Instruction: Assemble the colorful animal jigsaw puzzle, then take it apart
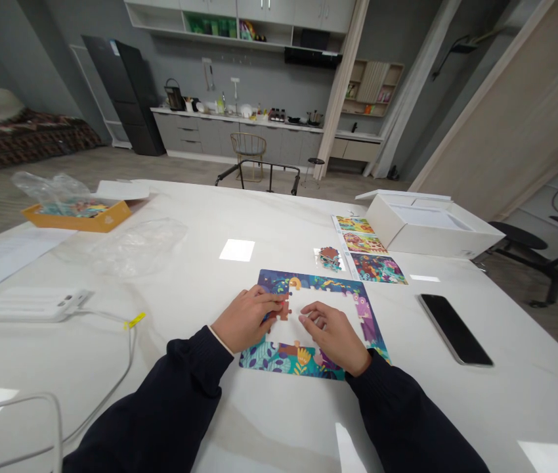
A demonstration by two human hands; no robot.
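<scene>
A jigsaw puzzle [272, 358] lies on the white table, its colourful border joined around a bare white middle. My left hand [245, 320] rests on the puzzle's left side. Its fingers and thumb are closed about a reddish-brown puzzle piece [284, 310] at the inner edge, partly covered by the fingertips. Over the white middle, my right hand [334, 334] is loosely curled, thumb and fingertips slightly apart with nothing visible between them. Beyond the puzzle sits a small pile of loose pieces [330, 257], next to printed picture sheets [377, 269].
On the right are a phone [455, 328] and an open white box [431, 226]. At left stand an orange tray [77, 220] with bagged pieces, a clear plastic bag [136, 246], and a white power strip [33, 305] whose cable [128, 361] runs along the table.
</scene>
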